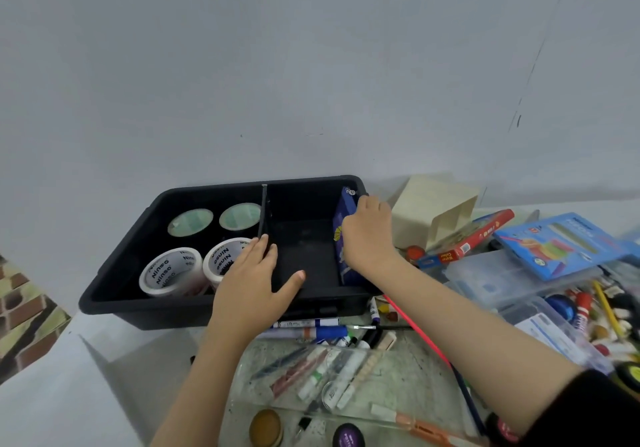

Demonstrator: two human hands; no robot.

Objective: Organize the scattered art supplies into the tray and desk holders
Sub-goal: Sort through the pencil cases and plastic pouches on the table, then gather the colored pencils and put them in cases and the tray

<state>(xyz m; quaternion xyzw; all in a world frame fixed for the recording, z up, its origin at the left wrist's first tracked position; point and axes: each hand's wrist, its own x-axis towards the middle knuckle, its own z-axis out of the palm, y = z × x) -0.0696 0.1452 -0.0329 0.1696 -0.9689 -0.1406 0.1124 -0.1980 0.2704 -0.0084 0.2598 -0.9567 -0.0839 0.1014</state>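
A dark blue box [343, 238] stands on its edge inside the black tray [114, 273], pressed against the tray's right wall in the right compartment. The right hand [367, 231] grips the box from the side nearest the wall, fingers curled over its upper edge. The left hand [252, 273] lies flat and open across the black divider [264, 211] — fingers spread, holding nothing, thumb reaching into the right compartment.

In the left compartment sit four rolls of tape: two white rolls [171, 271] at the front, printed with lettering, and two green-cored rolls [190, 222] behind them. The rest of the right compartment floor is bare.

Just beyond the tray's right wall stands a cream desk holder [433, 211], tipped with its slots facing right. Next to it lie a red water-colour box [464, 247] and a blue pencil box [564, 245] on top of clear plastic cases [502, 276]. In front of the tray, markers [311, 328] and a thin paintbrush [377, 327] lie loose on the table [41, 408] — beside them a clear case [329, 374] holds more pens, and a pink stick [415, 328] runs under the right forearm.
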